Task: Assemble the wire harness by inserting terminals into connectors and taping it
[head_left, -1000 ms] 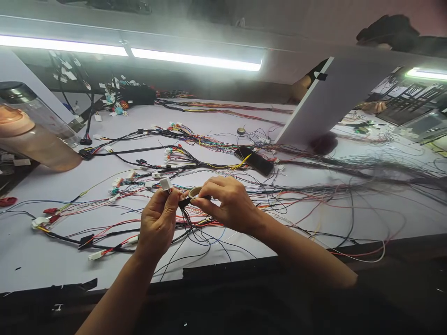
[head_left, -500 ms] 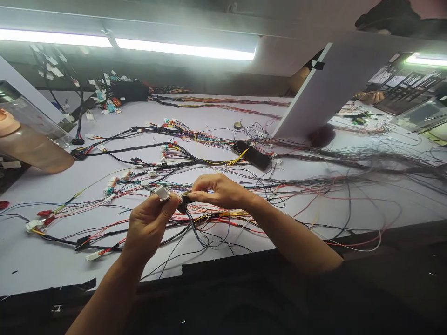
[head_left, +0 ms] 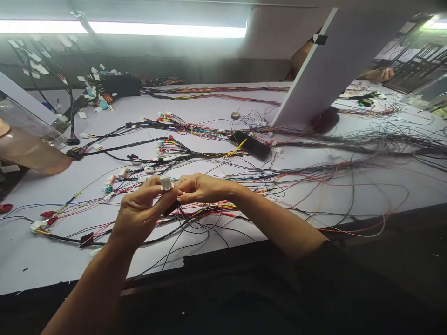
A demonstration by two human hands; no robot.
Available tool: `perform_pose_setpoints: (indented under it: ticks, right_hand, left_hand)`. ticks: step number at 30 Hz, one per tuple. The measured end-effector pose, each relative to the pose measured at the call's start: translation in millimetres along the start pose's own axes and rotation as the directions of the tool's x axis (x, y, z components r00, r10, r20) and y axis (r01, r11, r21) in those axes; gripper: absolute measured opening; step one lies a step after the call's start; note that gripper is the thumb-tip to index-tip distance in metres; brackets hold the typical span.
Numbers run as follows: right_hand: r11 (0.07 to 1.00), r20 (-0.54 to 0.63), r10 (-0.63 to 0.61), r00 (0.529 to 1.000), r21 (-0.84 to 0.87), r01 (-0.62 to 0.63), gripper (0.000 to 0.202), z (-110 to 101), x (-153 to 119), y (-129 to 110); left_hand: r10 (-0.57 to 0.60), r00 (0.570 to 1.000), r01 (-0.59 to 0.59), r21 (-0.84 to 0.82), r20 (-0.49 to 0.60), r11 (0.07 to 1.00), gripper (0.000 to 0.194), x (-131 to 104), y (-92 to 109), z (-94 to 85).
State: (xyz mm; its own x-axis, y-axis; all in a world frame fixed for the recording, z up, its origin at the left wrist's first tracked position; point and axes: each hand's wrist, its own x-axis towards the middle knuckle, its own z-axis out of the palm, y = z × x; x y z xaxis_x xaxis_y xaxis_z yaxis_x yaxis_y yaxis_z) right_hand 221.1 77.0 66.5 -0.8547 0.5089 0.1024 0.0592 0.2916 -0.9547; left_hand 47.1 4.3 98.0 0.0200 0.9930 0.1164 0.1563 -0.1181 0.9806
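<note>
Head camera view, from above our two bare hands: the white table (head_left: 35, 265) spreads widest, with long bundles of colored wires (head_left: 349, 160) running across it. An upright pale panel (head_left: 317, 79) stands on its far right side, and beyond it we see another person's hand (head_left: 386, 73). A large tan bottle (head_left: 38, 149) leans at our left, near some black plugs.

Our left hand (head_left: 138, 214) is raised over the near wires, fingers narrowed around the base of a small white connector (head_left: 166, 183). Our right hand (head_left: 206, 188) comes in from the other side, its fingertips drawn close together right beside those of the left; we cannot tell exactly what they pinch.

A black phone (head_left: 256, 146) lies farther back among the wires, with yellow wire ends across it, and a small round ring (head_left: 235, 115) sits behind it. The connector stands up above our left thumb and fingertips, just left of the right fingertips. Thin black wires (head_left: 180, 215) hang below our fingers, beside a dark piece (head_left: 170, 208) partly hidden by our left hand.
</note>
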Motion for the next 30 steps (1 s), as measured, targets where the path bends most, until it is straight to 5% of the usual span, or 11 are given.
perform_pose_setpoints:
  ticks: [3, 5, 7, 9, 13, 19, 24, 27, 30]
  right_hand:
    - [0.982, -0.009, 0.058, 0.998, 0.179, -0.055, 0.020, 13, 0, 3]
    - [0.980, -0.179, 0.106, 0.978, 0.186, -0.072, 0.023, 22, -6, 1]
    - [0.997, -0.436, 0.059, 0.898, 0.062, -0.036, 0.024, 30, -14, -3]
    - [0.986, -0.590, -0.126, 0.797, -0.160, 0.037, 0.024, 36, -23, -8]
    - [0.797, -0.470, -0.438, 0.766, -0.597, 0.090, 0.032, 45, -29, -12]
    - [0.617, -0.468, -0.478, 0.743, -0.781, -0.095, 0.023, 66, -14, -6]
    - [0.741, -0.578, -0.462, 0.673, -0.668, -0.066, 0.020, 85, -18, -1]
    - [0.894, -0.760, -0.376, 0.529, -0.448, -0.008, 0.015, 96, -20, -6]
    - [0.996, -0.922, -0.060, 0.383, -0.032, 0.079, 0.015, 103, -17, -14]
  left_hand:
    - [-0.034, 0.999, 0.036, 0.037, -0.037, 0.999, 0.025, 5, -2, -5.7]
    - [-0.029, 0.995, 0.032, 0.035, -0.091, 0.999, 0.024, 9, -6, -10.2]
    - [-0.020, 0.989, 0.021, 0.006, -0.144, 1.000, 0.022, 13, -10, -13.9]
    - [-0.023, 0.986, 0.016, -0.042, -0.163, 0.999, 0.021, 15, -14, -15.8]
    - [-0.042, 0.986, 0.021, -0.133, -0.163, 0.991, 0.017, 16, -15, -14.5]
    - [-0.028, 0.980, 0.008, -0.105, -0.198, 0.994, 0.020, 13, -14, -9.5]
    - [-0.011, 0.971, -0.019, -0.120, -0.239, 0.993, 0.017, 10, -17, -5.5]
    - [-0.003, 0.960, -0.051, -0.185, -0.282, 0.981, 0.014, 7, -20, -0.6]
    - [0.021, 0.941, -0.100, -0.218, -0.337, 0.971, 0.012, 4, -23, 3.9]
